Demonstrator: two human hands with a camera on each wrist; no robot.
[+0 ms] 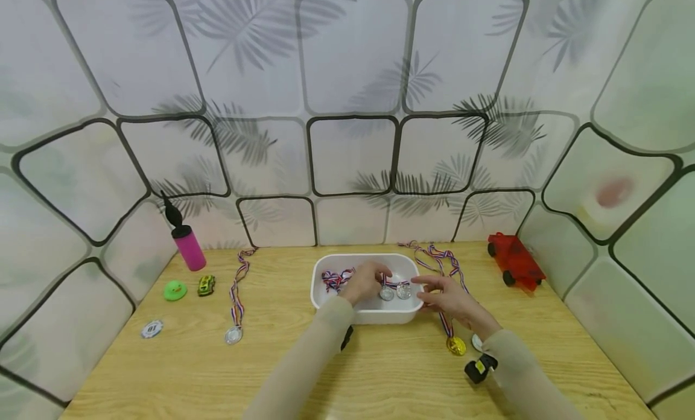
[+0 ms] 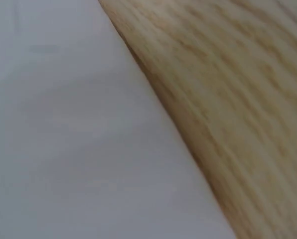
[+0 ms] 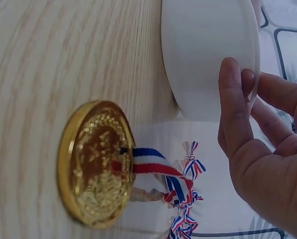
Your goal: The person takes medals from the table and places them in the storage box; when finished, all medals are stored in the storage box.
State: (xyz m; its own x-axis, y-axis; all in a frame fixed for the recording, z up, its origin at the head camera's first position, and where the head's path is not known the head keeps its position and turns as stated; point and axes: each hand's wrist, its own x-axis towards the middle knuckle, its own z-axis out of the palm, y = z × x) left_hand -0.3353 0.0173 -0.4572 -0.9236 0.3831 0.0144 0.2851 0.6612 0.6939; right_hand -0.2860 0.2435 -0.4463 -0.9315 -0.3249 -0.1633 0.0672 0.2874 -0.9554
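Observation:
A white plastic bin [image 1: 380,317] holds silver medals [image 1: 403,291] and striped ribbons [image 1: 333,279]. My left hand [image 1: 366,281] reaches into it, fingers curled at the ribbon of a silver medal [image 1: 387,294], which it seems to pinch. My right hand [image 1: 447,296] holds the bin's right rim, with fingers on both sides of the wall in the right wrist view. A gold medal [image 3: 96,164] on a red, white and blue ribbon [image 3: 156,162] lies right of the bin. Beside it, a silver medal [image 1: 477,342] is partly hidden by my right arm. The left wrist view shows only the bin's blurred wall [image 2: 78,139].
On the left lie a silver medal [image 1: 233,335] with its ribbon, a poker chip [image 1: 152,329], a green rubber duck [image 1: 175,291] and a toy car [image 1: 206,285]. A pink hand pump [image 1: 189,251] stands behind them. A red toy vehicle [image 1: 516,262] is at the back right.

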